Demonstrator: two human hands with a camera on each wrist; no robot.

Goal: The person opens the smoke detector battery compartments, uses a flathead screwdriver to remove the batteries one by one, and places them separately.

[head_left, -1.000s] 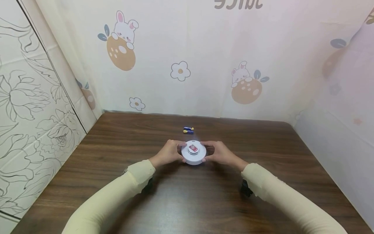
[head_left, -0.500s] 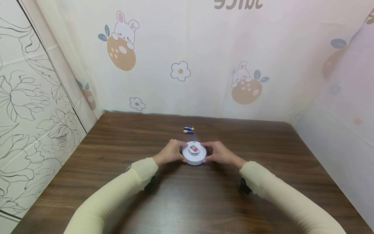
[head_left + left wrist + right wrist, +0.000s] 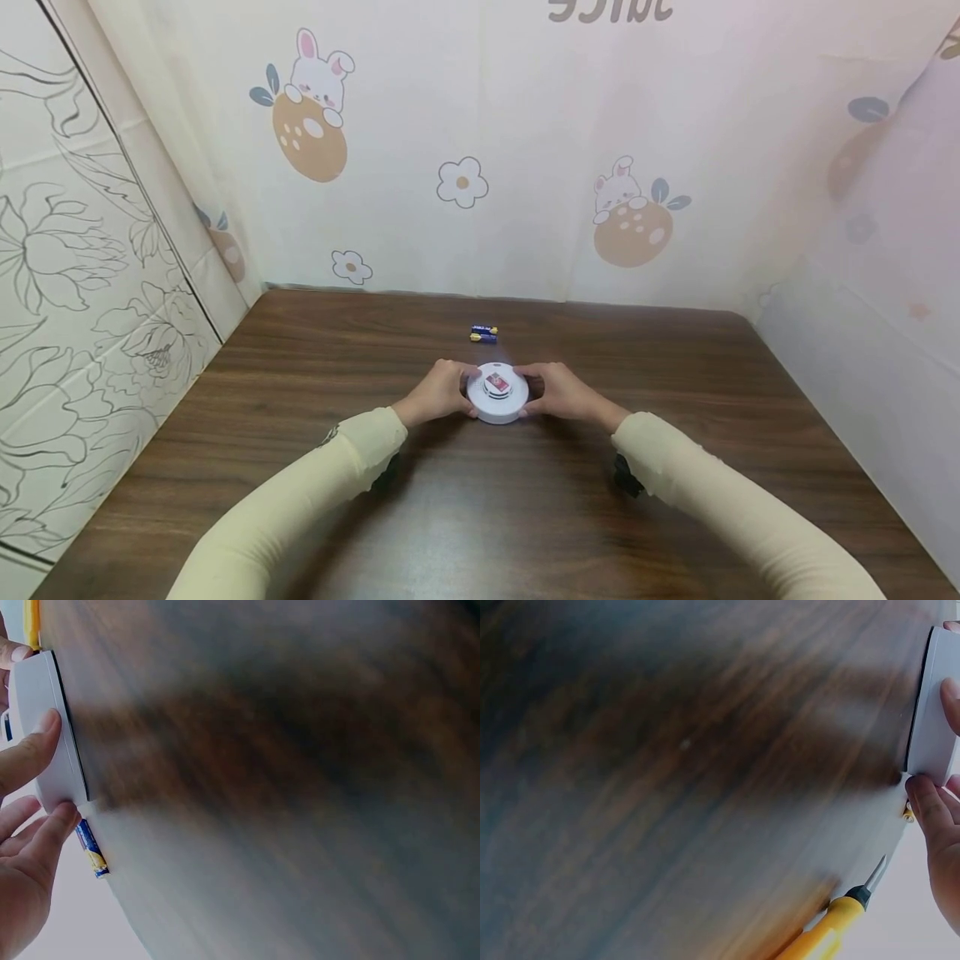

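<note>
A white round smoke detector (image 3: 508, 406) with a red label on its raised centre is held level at the middle of the table. My left hand (image 3: 437, 390) grips its left side, thumb on the near wall and fingers round the far side. Mirroring that, my right hand (image 3: 564, 392) holds the right side. In the left wrist view the detector (image 3: 46, 690) shows its smooth side wall and a dark lower edge close over the wood. The right wrist view shows a thumb (image 3: 950, 705) pressed against that wall.
Two blue and yellow batteries (image 3: 483, 334) lie side by side just beyond the detector on the brown wood table (image 3: 480, 517). A yellow-handled tool with a pointed metal shaft (image 3: 832, 928) lies on the table in the right wrist view. A printed curtain (image 3: 525, 108) hangs behind.
My left hand and forearm have shifted slightly right, and the right sleeve has moved a little inward. The smoke detector stays almost in place, still gripped by both hands.
</note>
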